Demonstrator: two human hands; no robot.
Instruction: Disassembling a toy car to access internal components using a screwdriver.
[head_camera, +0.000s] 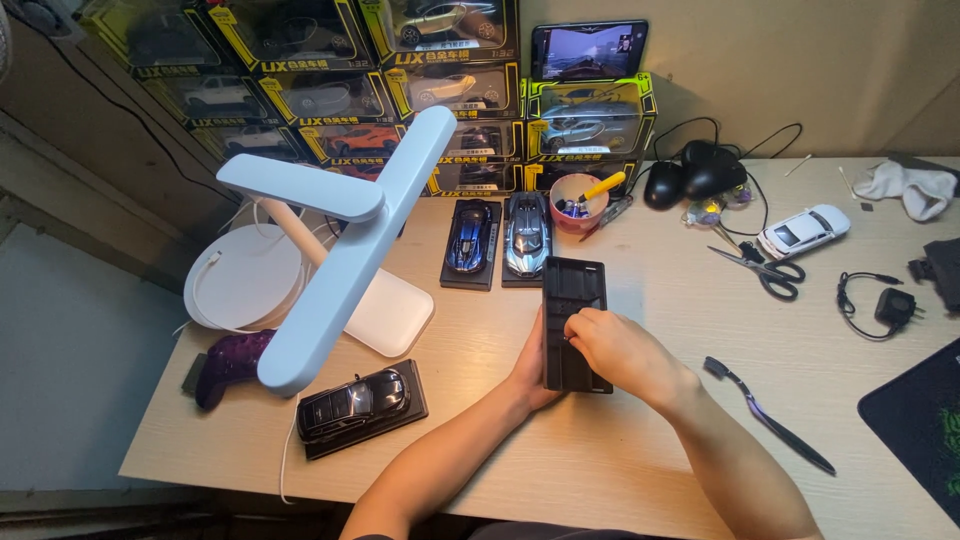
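Two hands (585, 350) on one black tray (574, 300); three mounted model cars (528, 235) nearby.

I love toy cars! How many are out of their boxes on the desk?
4: blue car and silver car side by side behind the black base, black car near the lamp, white car at right.

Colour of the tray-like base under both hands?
Black base, best seen in the head view.

Pale wooden desk (620, 450), white T-shaped desk lamp (340, 240) as landmark, black model car on black base (358, 405) just below it, blue and silver model cars (500, 238) right of it, black-handled scissors (765, 270) far right, dark toothbrush (765, 415) lower right.
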